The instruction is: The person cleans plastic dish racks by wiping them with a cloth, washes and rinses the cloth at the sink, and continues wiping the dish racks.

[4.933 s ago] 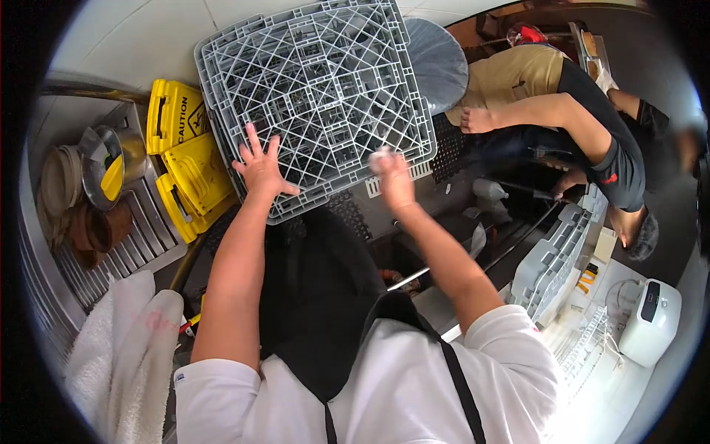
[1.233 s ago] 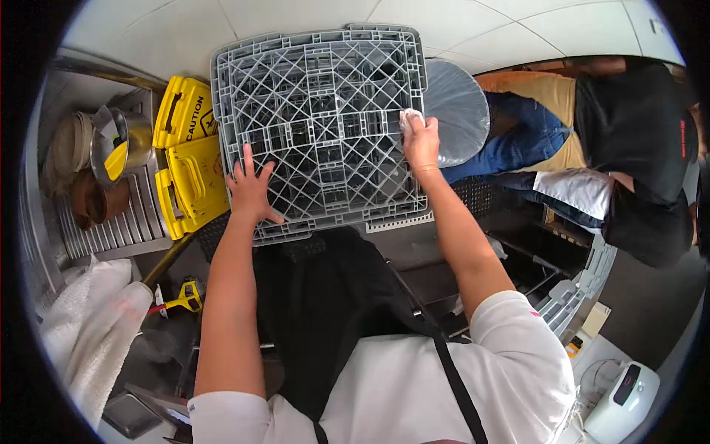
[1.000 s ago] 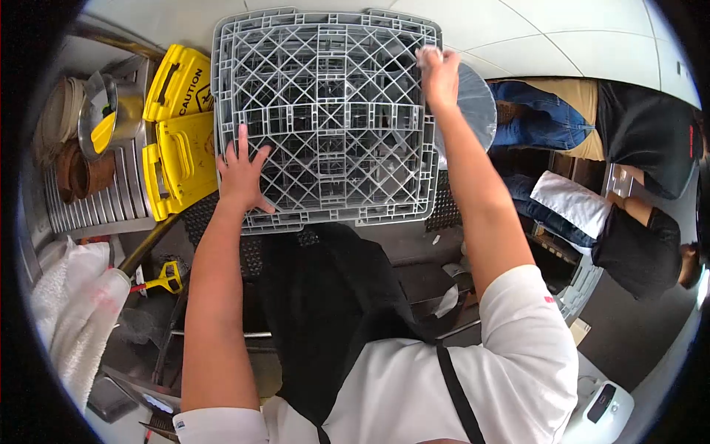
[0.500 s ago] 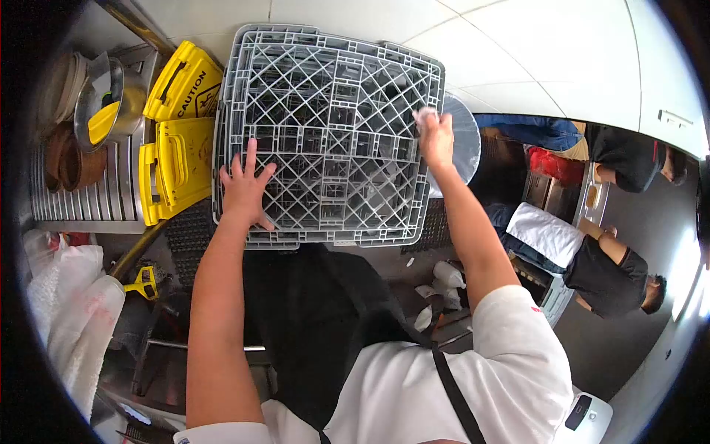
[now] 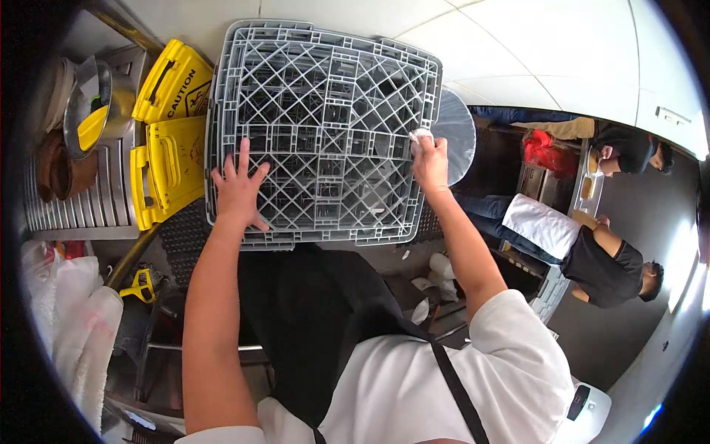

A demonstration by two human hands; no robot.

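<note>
A grey plastic lattice crate [image 5: 339,133] fills the middle of the head view, its grid facing me, with dark shapes dimly visible behind the bars. Fingers spread, my left hand [image 5: 240,189] lies against the lower left of the grid. At the crate's right edge, my right hand [image 5: 431,163] is closed on a crumpled whitish cloth or tissue [image 5: 421,138], which touches the frame. Just behind that edge is a round tub covered in clear plastic [image 5: 460,140].
Yellow caution signs [image 5: 170,133] stand left of the crate, beside a ribbed metal rack [image 5: 111,185] holding a steel bowl [image 5: 122,103]. White bags [image 5: 74,296] hang lower left. Two people in dark shirts [image 5: 610,266] are at the right. Litter [image 5: 436,281] lies on the floor.
My right hand and the crumpled cloth have slid slightly down along the crate's right edge. My left hand stays on the grid. The whole view has shifted a little.
</note>
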